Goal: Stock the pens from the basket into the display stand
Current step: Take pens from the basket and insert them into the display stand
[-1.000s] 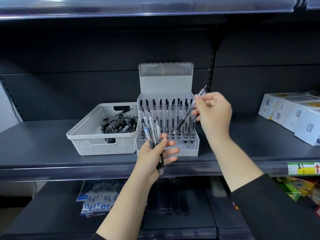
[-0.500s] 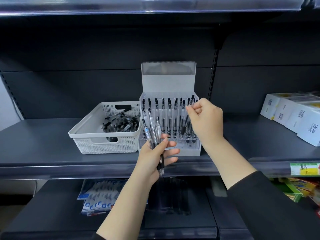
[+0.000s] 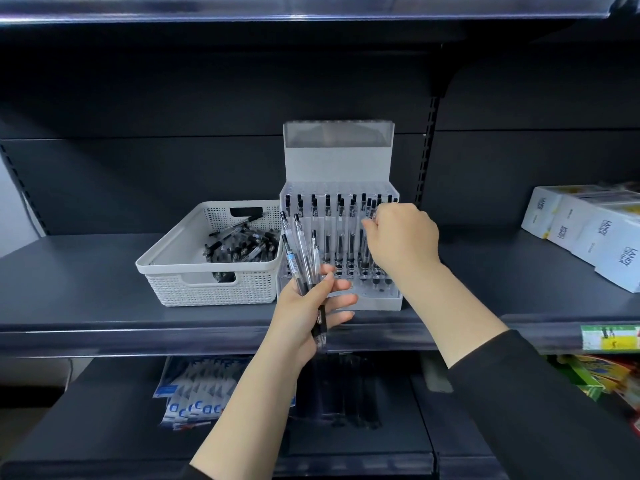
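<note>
White boxes (image 3: pixel 588 233) sit right of stand (image 3: pixel 337 161).

White perforated basket (image 3: pixel 207 282), clear black-capped pens (image 3: pixel 301 251), dark grey shelf (image 3: pixel 86 271).

Clear black-capped pens (image 3: pixel 242 245) heaped in white basket (image 3: pixel 166 261), more upright in clear display stand (image 3: pixel 377 301)

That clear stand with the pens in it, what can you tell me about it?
The display stand looks like clear plastic with a pale, frosted upright back panel. It stands upright on the dark shelf, close beside the white basket. Its stepped base has rows of round holes; many hold upright black-capped pens, while the front holes are empty. The right hand lowers a pen into the right side; the left hand holds a bunch of pens before it.
</note>
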The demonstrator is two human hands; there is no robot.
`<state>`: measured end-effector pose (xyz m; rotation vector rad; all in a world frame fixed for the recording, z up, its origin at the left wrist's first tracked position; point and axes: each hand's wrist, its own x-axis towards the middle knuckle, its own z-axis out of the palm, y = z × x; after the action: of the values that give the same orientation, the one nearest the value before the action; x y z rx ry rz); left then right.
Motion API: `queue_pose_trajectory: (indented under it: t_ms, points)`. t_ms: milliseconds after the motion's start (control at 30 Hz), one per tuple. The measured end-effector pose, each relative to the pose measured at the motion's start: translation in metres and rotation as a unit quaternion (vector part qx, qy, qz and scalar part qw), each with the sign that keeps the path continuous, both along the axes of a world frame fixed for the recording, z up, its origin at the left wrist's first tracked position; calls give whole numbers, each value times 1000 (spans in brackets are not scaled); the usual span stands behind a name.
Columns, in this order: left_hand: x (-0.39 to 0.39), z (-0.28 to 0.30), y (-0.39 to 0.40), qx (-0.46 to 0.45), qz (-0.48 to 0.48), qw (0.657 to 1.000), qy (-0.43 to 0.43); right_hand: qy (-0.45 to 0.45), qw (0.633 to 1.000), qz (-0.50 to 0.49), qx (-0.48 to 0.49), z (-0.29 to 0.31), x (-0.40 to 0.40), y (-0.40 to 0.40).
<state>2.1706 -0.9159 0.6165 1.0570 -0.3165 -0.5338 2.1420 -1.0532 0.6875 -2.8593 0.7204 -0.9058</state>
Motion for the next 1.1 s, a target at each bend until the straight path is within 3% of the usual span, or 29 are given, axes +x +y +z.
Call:
queue_pose_trajectory:
  t_ms: [233, 600, 667, 767, 933, 1100]
  points:
    - [1, 1, 2, -3, 3, 1000, 0, 34, 999, -18, -4, 3, 4, 7]
    - [-2, 3, 2, -8, -3, 1000, -3, -15, 1000, 16, 22, -15, -1, -2]
    - [-3, 4, 1, -7, -3, 1000, -7, -93, 994, 50, 11, -19, -6, -1]
    - [-5, 5, 0, -6, -13, 1000, -15, -229, 959, 163, -35, -24, -10, 3]
    - [-10, 8, -3, -1, -51, 998, -41, -135, 911, 254, 295, -23, -13, 20]
    - [-13, 8, -3, 12, -68, 996, -57, -75, 881, 265, 385, -26, -12, 20]
